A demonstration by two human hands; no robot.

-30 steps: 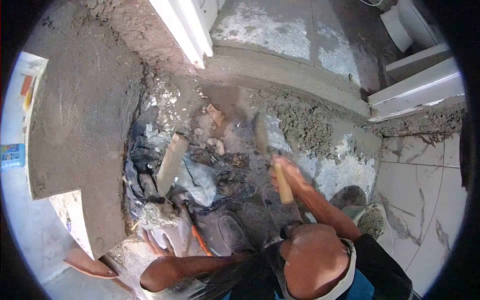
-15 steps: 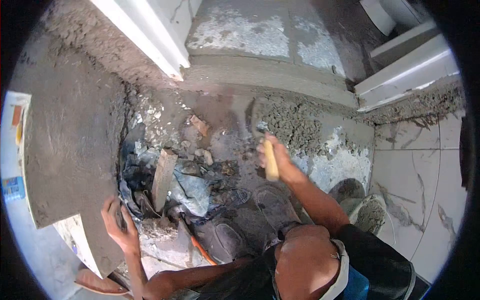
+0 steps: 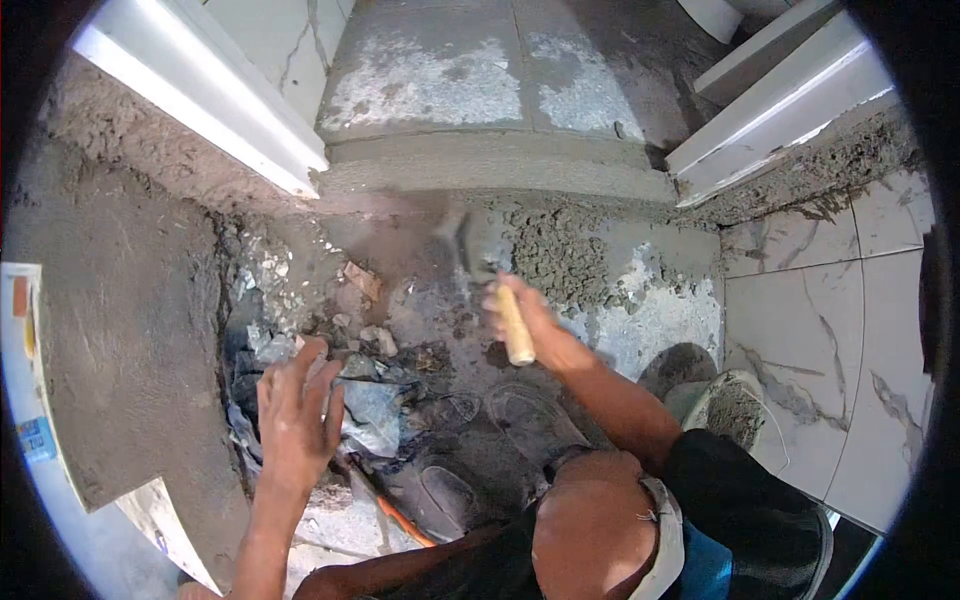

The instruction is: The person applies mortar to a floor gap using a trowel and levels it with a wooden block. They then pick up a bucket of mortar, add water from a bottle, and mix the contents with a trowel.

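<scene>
My right hand [image 3: 535, 315] is closed around the pale wooden handle of a trowel [image 3: 515, 325]. The blade is smeared by motion, just left of a heap of rough wet mortar [image 3: 558, 255] on the floor. My left hand [image 3: 295, 405] reaches over the rubble with its fingers apart. It covers the place where a wooden block lay, and whether it touches the block is hidden. Beside it lies a crumpled pale plastic bag [image 3: 372, 415]. A broken brick piece [image 3: 362, 280] and small stones [image 3: 378, 340] are further forward.
A bucket with mortar [image 3: 735, 412] stands at my right, by marbled wall tiles [image 3: 800, 330]. Ahead, a raised sill [image 3: 490, 165] runs between white door frames [image 3: 215, 105] [image 3: 785, 105]. An orange-handled tool [image 3: 400, 520] lies near my shoes [image 3: 445, 495].
My left hand has moved forward and right, from the edge of the rubble to over the wooden block. The trowel has swung left, off the mortar heap. The view has shifted slightly.
</scene>
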